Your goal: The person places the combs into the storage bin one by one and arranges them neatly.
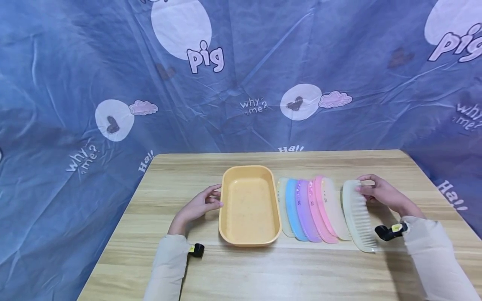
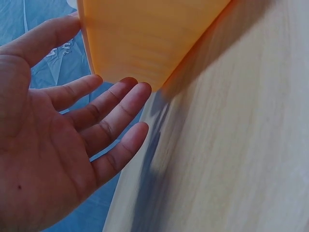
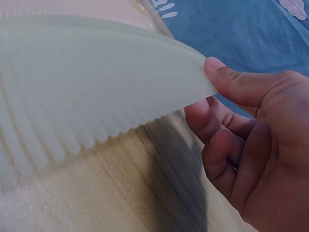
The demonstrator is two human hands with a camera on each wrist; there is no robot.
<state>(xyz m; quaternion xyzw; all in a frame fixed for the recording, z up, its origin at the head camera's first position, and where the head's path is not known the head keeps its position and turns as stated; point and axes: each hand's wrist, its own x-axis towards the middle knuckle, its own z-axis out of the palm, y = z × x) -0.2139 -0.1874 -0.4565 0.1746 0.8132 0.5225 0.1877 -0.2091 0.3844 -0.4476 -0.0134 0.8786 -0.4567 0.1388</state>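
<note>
An empty orange tray (image 1: pixel 249 205) sits mid-table. My left hand (image 1: pixel 199 205) rests beside its left wall with straight fingers (image 2: pixel 116 104) touching the tray's side (image 2: pixel 140 38). To the tray's right lies an overlapping row of combs: pale, blue (image 1: pixel 293 211), purple (image 1: pixel 306 213), pink (image 1: pixel 320 209) and cream. My right hand (image 1: pixel 378 193) pinches the far end of a pale green comb (image 1: pixel 357 215) at the row's right end; the thumb (image 3: pixel 231 79) lies on top of the comb (image 3: pixel 87 92), and that end is raised off the table.
The wooden table (image 1: pixel 301 271) is ringed by a blue printed cloth backdrop (image 1: pixel 241 75). Small black wrist cameras (image 1: pixel 389 230) sit at both sleeves. Bare wood lies in front of the tray and combs.
</note>
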